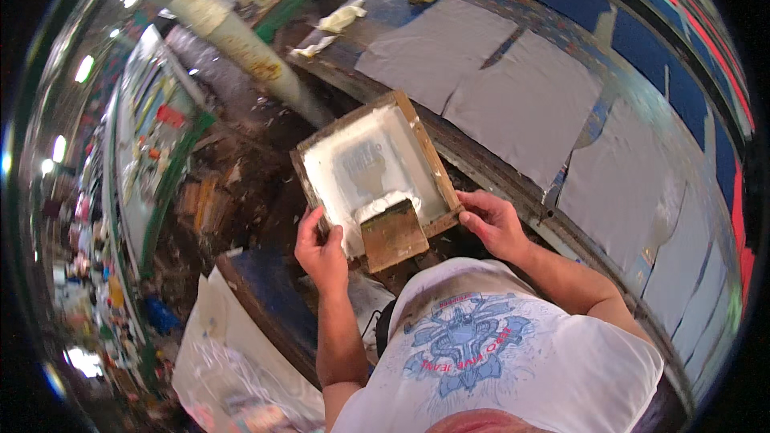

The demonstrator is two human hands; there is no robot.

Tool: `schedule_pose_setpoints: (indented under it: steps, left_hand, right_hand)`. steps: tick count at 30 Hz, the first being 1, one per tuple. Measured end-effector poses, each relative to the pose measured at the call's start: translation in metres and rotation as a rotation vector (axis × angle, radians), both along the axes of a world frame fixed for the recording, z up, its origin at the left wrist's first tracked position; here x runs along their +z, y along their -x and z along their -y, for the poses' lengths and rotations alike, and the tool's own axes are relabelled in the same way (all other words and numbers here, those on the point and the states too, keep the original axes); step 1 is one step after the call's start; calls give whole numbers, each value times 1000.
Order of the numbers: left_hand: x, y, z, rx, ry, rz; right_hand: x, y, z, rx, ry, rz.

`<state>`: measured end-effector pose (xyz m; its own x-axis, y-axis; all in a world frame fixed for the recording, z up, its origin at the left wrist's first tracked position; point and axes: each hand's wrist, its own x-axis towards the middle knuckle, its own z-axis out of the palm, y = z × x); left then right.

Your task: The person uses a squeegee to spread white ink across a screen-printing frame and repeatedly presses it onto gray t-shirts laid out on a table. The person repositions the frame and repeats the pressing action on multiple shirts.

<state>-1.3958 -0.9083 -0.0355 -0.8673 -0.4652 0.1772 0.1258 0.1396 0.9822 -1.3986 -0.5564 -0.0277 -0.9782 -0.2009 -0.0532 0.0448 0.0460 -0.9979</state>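
Observation:
A wooden screen-printing frame (427, 144) with white-coated mesh (353, 156) and a faint grey stencil is held tilted in front of my body. A flat wooden squeegee (393, 236) rests across its near end, with thick white paste along the edge. My left hand (319, 248) grips the frame's left side with thumb and fingers. My right hand (489, 220) grips the near right corner. Both hands are closed on the frame.
A long print table along the right holds grey fabric pieces (513, 112), blue panels (658, 48) and crumpled cloth (329, 28). A rusty pillar (265, 64) stands ahead. Cluttered racks (136, 176) line the left. A white sheet (216, 345) lies low at near left.

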Motion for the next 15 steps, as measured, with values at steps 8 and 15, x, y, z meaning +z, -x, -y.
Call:
schedule_pose_setpoints:
  steps: [8, 15]
  left_hand:
    - [19, 206, -2, -319, 81, -11]
    - [12, 367, -3, -490, 247, -61]
  right_hand:
    - [-9, 93, 26, -326, 63, -63]
    - [-37, 196, 46, -489, 200, -15]
